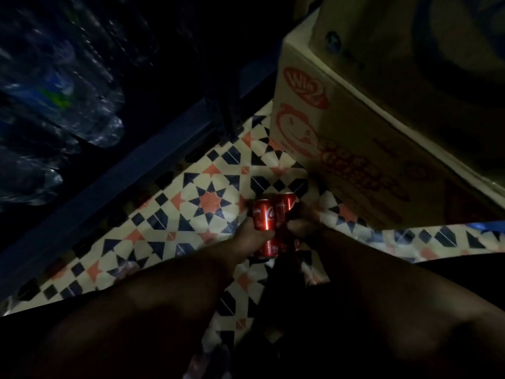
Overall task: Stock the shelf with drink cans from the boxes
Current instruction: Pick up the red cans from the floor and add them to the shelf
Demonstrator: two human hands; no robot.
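Observation:
Several red cola cans (264,218) are bunched together low over the patterned tile floor (207,201), held between both my hands. My left hand (252,237) grips the left side of the bunch, its thumb curled across a lower can (270,248). My right hand (304,224) wraps the right side, where another can (285,207) shows above the fingers. A dark blue shelf rail (131,165) runs diagonally at the left. How many cans each hand holds is hidden in the dim light.
A cardboard box with red print (341,149) stands at the right, with another box (410,36) stacked on it. Wrapped plastic water bottles (60,99) fill the shelf at upper left. A blue shelf post (229,116) stands between them.

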